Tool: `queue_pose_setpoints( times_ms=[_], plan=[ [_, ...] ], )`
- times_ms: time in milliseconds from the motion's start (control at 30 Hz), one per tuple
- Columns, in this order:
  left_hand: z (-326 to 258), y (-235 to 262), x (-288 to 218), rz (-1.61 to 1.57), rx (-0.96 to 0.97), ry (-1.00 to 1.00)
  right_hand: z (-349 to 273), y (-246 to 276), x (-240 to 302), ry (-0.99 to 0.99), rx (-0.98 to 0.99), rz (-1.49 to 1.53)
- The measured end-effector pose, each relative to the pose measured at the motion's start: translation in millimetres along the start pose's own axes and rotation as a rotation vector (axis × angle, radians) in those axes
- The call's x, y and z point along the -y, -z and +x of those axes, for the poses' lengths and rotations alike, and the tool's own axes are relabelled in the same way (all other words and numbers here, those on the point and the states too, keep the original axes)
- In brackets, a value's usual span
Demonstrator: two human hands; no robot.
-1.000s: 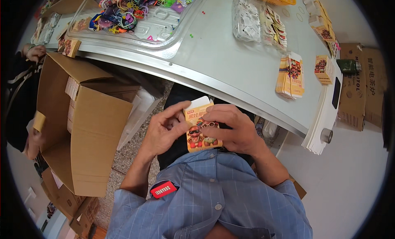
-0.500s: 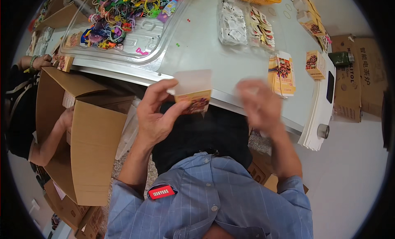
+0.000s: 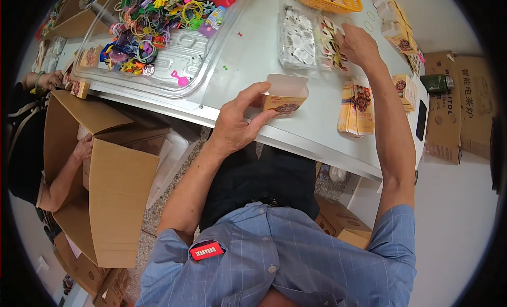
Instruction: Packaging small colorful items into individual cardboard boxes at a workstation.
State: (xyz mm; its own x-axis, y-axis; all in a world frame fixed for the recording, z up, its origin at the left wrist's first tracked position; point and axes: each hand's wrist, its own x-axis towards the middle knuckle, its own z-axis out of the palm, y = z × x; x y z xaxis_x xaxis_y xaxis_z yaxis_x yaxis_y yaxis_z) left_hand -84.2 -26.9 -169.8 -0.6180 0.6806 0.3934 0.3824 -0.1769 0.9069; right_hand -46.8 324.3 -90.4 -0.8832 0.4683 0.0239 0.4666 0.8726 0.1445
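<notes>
My left hand (image 3: pixel 240 119) grips a small yellow-and-white carton (image 3: pixel 285 102) by its left side, just above the table's front edge. The carton's top stands open, showing a pale inside. My right hand (image 3: pixel 360 47) is at the bag of small flat packets (image 3: pixel 330 40), its fingers curled down at the packets' right side. What those fingertips pinch, if anything, is hidden. Beside that bag lies a clear bag of white packets (image 3: pixel 300 40). A stack of flat printed cartons (image 3: pixel 355 111) lies nearer me, left of my right forearm.
A clear tub (image 3: pixel 187 87) of colourful small toys stands at the left of the table. An orange basket (image 3: pixel 338 6) sits at the back. Printed cards (image 3: pixel 405 90) and a dark phone (image 3: pixel 422 119) are at the right. Another person's hand (image 3: pixel 83 147) reaches into a large cardboard box (image 3: pixel 119 201).
My right hand has moved forward to the bag of flat packets. My left hand has carried the carton right and slightly forward, over the table edge.
</notes>
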Motion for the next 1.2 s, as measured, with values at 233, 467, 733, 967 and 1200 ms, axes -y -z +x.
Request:
queue_pose_setpoints(
  times_ms=[233,467,733,967,1200],
  plan=[
    [1.2,3.9,0.9,-0.027,0.010,0.007,1.5,-8.1,7.3,-0.092,-0.027,-0.016],
    [3.3,4.5,-0.7,-0.056,0.033,0.056,-20.2,3.1,-16.9,-0.096,-0.226,0.378],
    [1.6,5.4,0.4,-0.068,0.027,0.074,-66.7,51.1,8.7,-0.038,-0.187,1.149],
    [3.5,3.2,-2.1,-0.093,0.026,0.103,-97.0,74.0,40.9,0.193,-0.005,1.201],
    [1.5,1.8,1.9,-0.088,0.026,0.085,-102.7,100.4,60.2,0.418,0.136,0.868]
  ],
)
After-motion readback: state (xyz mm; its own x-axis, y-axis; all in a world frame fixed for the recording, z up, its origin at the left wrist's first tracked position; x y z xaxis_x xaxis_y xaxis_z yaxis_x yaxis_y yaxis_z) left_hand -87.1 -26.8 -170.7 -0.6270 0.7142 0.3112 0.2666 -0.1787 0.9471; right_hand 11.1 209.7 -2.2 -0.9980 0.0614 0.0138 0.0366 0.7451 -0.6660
